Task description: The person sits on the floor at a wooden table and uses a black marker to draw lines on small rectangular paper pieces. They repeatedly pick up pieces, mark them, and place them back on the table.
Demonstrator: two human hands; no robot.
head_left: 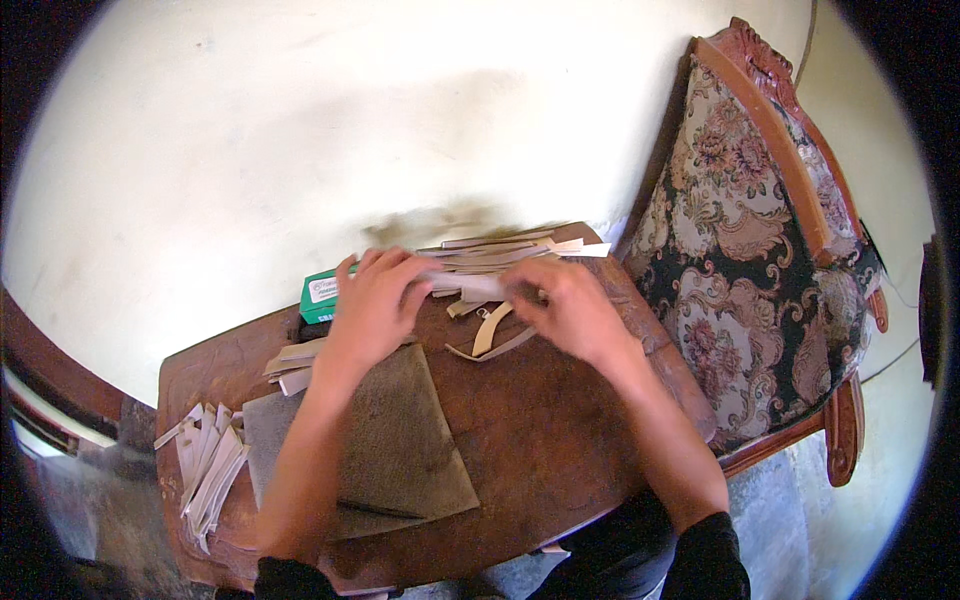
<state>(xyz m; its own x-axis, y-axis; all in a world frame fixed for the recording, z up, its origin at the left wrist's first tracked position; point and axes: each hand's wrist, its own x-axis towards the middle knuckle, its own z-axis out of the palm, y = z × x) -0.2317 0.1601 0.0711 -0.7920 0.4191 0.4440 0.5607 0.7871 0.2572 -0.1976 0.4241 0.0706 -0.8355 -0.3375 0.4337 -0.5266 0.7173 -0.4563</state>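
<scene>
Between my two hands stretches a short pale strip (pixel 470 284), perhaps card or paper, level above the far part of the brown table. My left hand (pixel 378 300) pinches its left end, the fingers bent and partly blurred. At the other end, my right hand (pixel 562 302) has thumb and fingers closed on it. Just behind lies a pile of similar long strips (pixel 490 258), some with white ends sticking out to the right. Below the right hand rest a curved cream strip (pixel 490 330) and a thin bent grey one (pixel 510 345).
A green and white box (pixel 319 312) stands left of my left hand. A grey-brown cloth-like square (pixel 400 450) lies under my left forearm on the table (pixel 560 440). Loose strips (pixel 213 465) are heaped at the left edge. A floral chair (pixel 740 240) adjoins the right side.
</scene>
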